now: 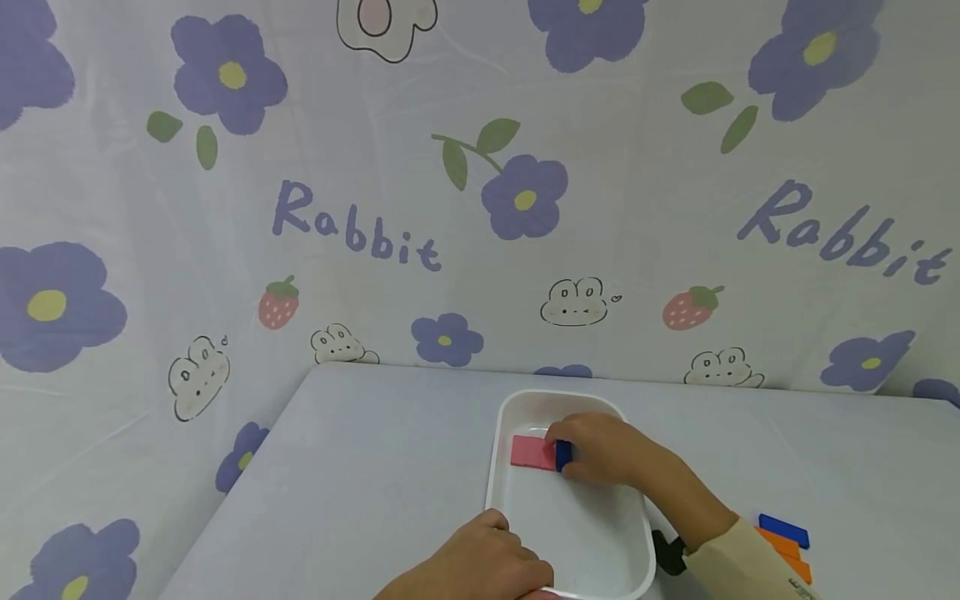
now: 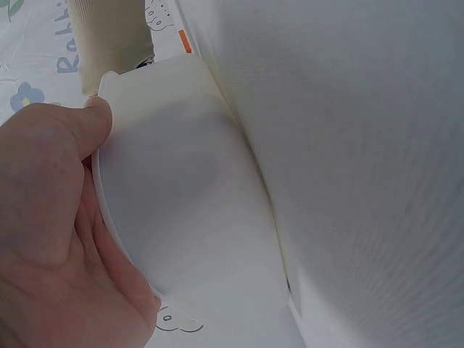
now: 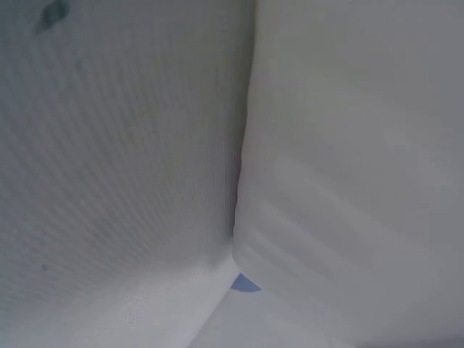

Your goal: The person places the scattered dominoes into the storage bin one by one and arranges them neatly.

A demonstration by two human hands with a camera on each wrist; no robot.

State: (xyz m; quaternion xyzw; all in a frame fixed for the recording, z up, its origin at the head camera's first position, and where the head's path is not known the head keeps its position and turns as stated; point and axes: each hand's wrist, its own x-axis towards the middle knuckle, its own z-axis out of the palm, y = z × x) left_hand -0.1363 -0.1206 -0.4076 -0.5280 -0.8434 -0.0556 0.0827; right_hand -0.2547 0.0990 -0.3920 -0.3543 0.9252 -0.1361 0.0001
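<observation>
A white plastic tray point(image 1: 573, 533) lies on the table. At its near left corner my left hand point(image 1: 474, 560) grips the rim; in the left wrist view, the thumb and fingers point(image 2: 119, 257) wrap the tray's edge point(image 2: 181, 167). Inside the tray, toward the far end, my right hand point(image 1: 606, 448) pinches a dark blue block point(image 1: 563, 456). That block stands right against the end of a short row of pink blocks point(image 1: 528, 451). The right wrist view shows pale surfaces close up, with the hand itself hidden.
Right of the tray, partly behind the right sleeve point(image 1: 738, 560), lie another blue block point(image 1: 783, 531) and several orange blocks point(image 1: 787, 550). A black object point(image 1: 669, 553) sits by the tray's right wall. A patterned cloth point(image 1: 480, 275) hangs behind the table.
</observation>
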